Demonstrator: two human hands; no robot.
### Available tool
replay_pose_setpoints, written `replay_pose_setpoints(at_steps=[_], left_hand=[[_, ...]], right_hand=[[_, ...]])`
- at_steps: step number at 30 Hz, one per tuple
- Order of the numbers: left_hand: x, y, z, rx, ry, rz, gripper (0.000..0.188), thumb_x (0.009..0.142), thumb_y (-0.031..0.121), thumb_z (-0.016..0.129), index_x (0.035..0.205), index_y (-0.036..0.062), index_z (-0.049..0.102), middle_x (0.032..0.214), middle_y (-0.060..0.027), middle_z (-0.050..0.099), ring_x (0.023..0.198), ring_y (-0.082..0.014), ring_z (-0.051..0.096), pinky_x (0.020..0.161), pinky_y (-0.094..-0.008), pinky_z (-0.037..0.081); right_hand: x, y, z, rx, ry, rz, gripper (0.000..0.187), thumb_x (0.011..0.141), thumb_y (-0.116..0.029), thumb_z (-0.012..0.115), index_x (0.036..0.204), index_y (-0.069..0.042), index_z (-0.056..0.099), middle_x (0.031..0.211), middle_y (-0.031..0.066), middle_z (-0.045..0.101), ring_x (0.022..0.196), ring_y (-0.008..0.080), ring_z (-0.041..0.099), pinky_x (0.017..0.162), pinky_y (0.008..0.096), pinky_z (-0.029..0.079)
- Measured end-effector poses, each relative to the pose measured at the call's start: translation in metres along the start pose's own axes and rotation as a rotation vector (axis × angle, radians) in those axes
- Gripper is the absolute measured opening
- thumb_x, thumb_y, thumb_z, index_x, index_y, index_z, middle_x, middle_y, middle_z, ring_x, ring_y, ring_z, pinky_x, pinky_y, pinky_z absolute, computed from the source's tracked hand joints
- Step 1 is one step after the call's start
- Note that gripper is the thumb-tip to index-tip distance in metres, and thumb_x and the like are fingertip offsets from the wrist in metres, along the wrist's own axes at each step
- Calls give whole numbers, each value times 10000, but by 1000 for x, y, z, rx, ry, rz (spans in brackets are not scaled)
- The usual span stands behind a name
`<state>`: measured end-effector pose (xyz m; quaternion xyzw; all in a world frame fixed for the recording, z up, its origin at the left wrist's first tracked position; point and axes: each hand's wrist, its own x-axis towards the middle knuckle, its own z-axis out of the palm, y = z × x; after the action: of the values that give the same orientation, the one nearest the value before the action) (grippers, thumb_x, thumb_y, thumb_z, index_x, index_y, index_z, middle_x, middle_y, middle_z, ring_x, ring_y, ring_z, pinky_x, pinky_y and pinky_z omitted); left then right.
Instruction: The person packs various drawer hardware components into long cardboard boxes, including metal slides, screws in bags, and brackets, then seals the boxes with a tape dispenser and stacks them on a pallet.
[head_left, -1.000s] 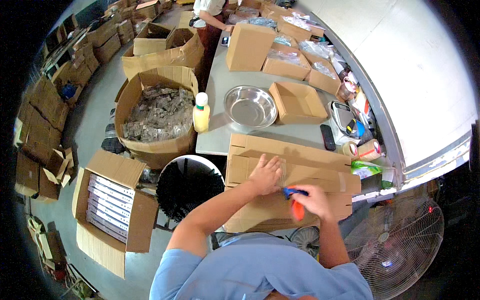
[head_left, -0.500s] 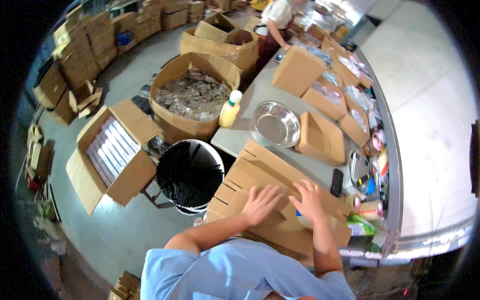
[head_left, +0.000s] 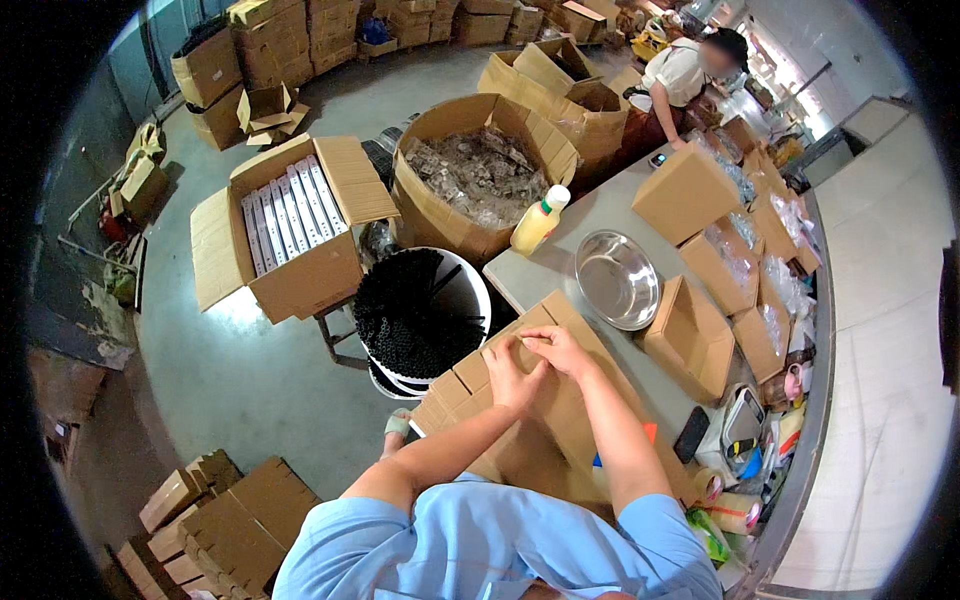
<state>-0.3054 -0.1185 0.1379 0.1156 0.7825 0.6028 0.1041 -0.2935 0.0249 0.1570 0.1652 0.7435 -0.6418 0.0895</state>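
Observation:
A stack of flattened cardboard boxes (head_left: pixel 570 420) with slotted flaps lies in front of me, over the near corner of the grey table. My left hand (head_left: pixel 515 378) is on the top box with bent fingers, its thumb reaching toward the other hand. Close beside it, my right hand (head_left: pixel 560 352) has its fingers drawn together and curled down at the flaps. Both hands seem to grip the cardboard there, though the fingertips are partly hidden. Small blue and red bits (head_left: pixel 650 432) show by my right forearm.
Beyond the cardboard stand a steel bowl (head_left: pixel 618 280), a yellow bottle (head_left: pixel 540 220) and an open box (head_left: pixel 690 338). A bucket of black strands (head_left: pixel 420 315) is left, near a carton of white packs (head_left: pixel 295 215). A phone (head_left: pixel 690 434) lies right. A co-worker (head_left: pixel 680 85) stands far off.
My hands have come together and moved forward to the flaps; before, they lay spread apart on the cardboard. The view has shifted, so more floor and stacked boxes show at left.

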Motion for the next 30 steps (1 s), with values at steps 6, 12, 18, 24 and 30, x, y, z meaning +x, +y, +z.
replay_pose_setpoints(at_steps=[6,12,18,24,30], left_hand=[[7,-4,-3,388,57,185,330,745,334,687,879,35,653,951,-170,605,915,-339,578,886,-421,425],[18,-1,-11,287,-153,96,208,811,276,618,817,77,680,786,-145,645,825,-330,608,794,-431,458],[24,24,-17,369,-30,467,235,803,282,626,775,58,690,842,-171,649,762,-333,626,694,-424,500],[44,9,-26,77,-305,61,365,709,90,709,984,53,471,709,-114,672,638,-222,659,593,-339,508],[56,15,-21,95,-426,91,304,707,101,705,936,34,516,732,-111,671,659,-214,658,606,-325,506]], right_hand=[[5,10,-2,-772,351,-144,259,852,-229,623,849,29,639,893,158,640,905,246,592,807,337,452],[23,6,12,-584,339,54,339,880,-309,571,836,23,622,773,154,621,854,297,591,805,343,446],[0,32,-25,-583,333,29,485,885,-485,503,1112,-64,582,1044,178,627,883,376,589,813,432,460],[-184,-87,25,-925,347,500,553,852,-474,541,1306,-176,434,1063,189,619,992,387,586,863,453,455],[-227,-25,57,-849,608,511,503,726,-417,713,1081,-113,526,916,190,631,886,369,605,748,457,473]])
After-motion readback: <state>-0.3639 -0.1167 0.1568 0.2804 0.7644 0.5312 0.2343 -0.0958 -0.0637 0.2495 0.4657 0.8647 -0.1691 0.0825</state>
